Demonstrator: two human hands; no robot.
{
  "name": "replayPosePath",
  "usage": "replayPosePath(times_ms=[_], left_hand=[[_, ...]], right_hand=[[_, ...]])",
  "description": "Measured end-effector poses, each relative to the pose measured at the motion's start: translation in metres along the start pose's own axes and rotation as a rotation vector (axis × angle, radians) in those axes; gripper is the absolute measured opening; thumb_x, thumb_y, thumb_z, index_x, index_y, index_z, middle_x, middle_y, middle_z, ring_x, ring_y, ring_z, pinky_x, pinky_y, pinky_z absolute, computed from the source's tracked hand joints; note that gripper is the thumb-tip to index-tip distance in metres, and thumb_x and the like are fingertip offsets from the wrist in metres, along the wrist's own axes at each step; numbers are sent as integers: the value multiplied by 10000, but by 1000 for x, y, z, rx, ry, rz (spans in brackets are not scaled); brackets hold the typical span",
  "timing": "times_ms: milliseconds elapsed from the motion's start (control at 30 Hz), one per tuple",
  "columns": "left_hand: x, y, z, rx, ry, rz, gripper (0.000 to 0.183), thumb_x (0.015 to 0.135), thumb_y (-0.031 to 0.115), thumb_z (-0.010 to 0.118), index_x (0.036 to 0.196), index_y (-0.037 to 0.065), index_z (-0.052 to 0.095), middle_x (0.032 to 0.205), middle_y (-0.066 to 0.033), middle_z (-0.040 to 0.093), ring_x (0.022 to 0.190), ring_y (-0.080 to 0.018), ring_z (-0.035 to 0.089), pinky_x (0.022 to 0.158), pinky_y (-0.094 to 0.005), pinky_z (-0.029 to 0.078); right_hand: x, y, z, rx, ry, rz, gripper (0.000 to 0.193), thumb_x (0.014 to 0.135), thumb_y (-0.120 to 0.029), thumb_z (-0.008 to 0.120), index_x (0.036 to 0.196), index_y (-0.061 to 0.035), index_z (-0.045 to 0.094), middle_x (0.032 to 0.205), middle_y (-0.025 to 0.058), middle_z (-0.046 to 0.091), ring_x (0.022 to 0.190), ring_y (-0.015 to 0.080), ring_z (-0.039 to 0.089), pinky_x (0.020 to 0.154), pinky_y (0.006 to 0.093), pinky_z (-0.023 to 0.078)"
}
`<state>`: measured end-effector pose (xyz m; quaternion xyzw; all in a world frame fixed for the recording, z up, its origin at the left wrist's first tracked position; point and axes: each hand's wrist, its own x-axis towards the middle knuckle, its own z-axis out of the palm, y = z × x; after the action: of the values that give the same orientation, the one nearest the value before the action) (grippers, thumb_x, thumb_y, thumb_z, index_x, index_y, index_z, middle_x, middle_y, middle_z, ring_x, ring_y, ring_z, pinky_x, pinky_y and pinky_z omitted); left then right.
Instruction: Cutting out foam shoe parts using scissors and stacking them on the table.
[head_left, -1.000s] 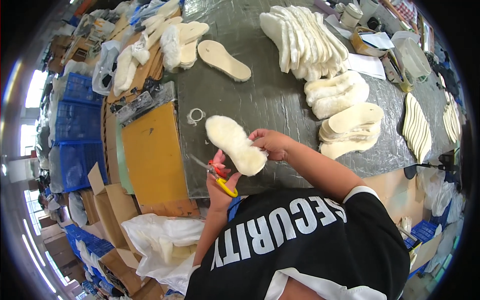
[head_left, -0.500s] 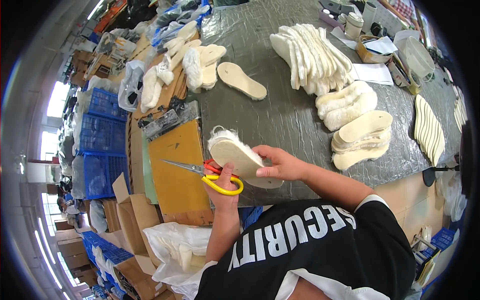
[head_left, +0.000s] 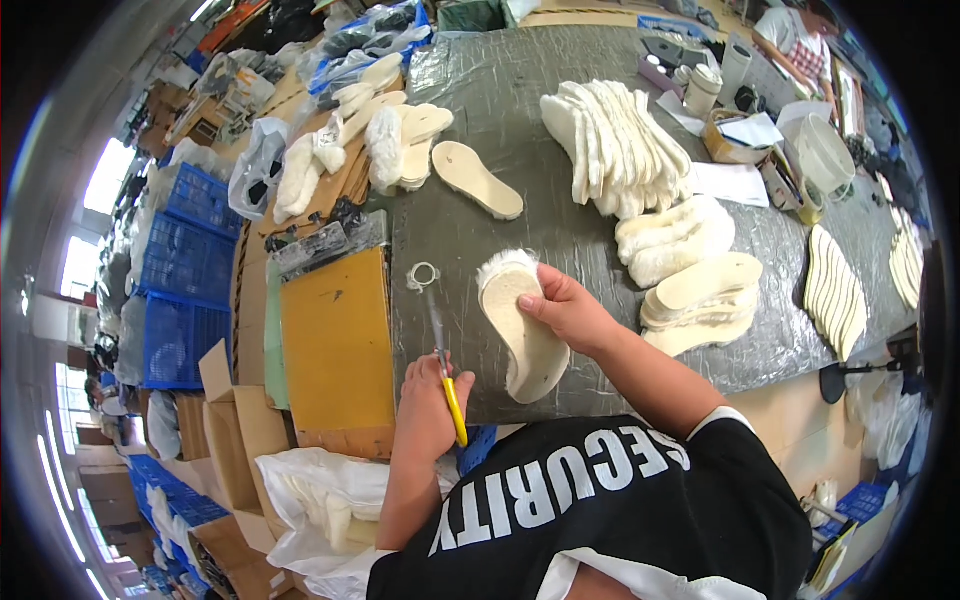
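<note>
1. Just right of centre in the lower half of the frame, we have the insole [head_left: 528,345], flat cream face up, held clear above the grey table [head_left: 480,110], with a white fleece fringe [head_left: 507,262] poking past its upper end.
2. Right hand [head_left: 578,312] on duty: thumb pressed on the flat face, fingers tucked behind, pinching the piece by its right edge. Good choice, I'd say; a firm but light squeeze should keep the sole from twisting without crushing the pile.
3. Over at lower centre-left, the left hand [head_left: 422,412] has the yellow-handled scissors [head_left: 455,408], fingers curled about them. How the fingers sit in the loops, I cannot tell.
4. Blades [head_left: 436,318] point up the frame, seemingly together, well away from the right thumb. Smart to leave them like that while the edge gets a look.
5. For a clean job, I'd turn the sole so the fringe faces the blades, and guide by the flat outline, since long fleece could hide the true edge.
6. Watch the white ring [head_left: 424,274] by the blade tips, left of centre; whether they touch, I can't tell. Best give it room, lest it snag.
</note>
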<state>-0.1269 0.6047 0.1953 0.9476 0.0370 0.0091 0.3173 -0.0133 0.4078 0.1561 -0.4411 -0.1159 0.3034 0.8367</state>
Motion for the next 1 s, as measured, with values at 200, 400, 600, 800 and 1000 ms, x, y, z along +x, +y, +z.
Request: replayPosePath(times_ms=[200, 400, 600, 800, 1000], left_hand=[[-10, 19, 4, -45, -81, -2, 311, 858, 232, 588, 1020, -23, 517, 945, -219, 555, 905, -397, 546, 770, -419, 448], [-6, 31, 2, -144, -220, -59, 344, 860, 259, 578, 1027, -35, 520, 949, -239, 569, 880, -404, 568, 769, -428, 452], [-1, 40, -3, -248, -282, -91, 307, 855, 243, 579, 970, -40, 544, 884, -242, 595, 846, -408, 583, 746, -409, 455], [15, 31, -8, -354, -432, -150, 328, 871, 289, 568, 932, -34, 563, 781, -181, 590, 732, -292, 569, 673, -368, 450], [16, 10, -14, -536, -282, -223, 241, 833, 114, 644, 965, -58, 539, 875, -153, 611, 799, -205, 613, 731, -317, 479]], right_hand=[[-6, 0, 9, 14, -9, -19, 290, 917, -40, 491, 1206, -64, 510, 1072, 21, 617, 952, 96, 576, 854, 279, 468], [-9, 6, 8, 33, -22, -15, 301, 916, -39, 494, 1216, -60, 507, 1090, 26, 611, 970, 105, 575, 862, 287, 467], [-8, 7, 3, 120, -13, 64, 282, 914, -106, 531, 1192, -61, 522, 1079, 29, 615, 959, 124, 585, 857, 296, 472], [7, 13, -13, 264, -37, 173, 303, 906, -215, 564, 1173, -77, 531, 1063, 41, 622, 941, 159, 606, 839, 330, 490], [12, 5, -18, 394, -87, 163, 282, 909, -255, 546, 1146, -101, 535, 1031, 47, 623, 918, 172, 610, 824, 337, 493]])
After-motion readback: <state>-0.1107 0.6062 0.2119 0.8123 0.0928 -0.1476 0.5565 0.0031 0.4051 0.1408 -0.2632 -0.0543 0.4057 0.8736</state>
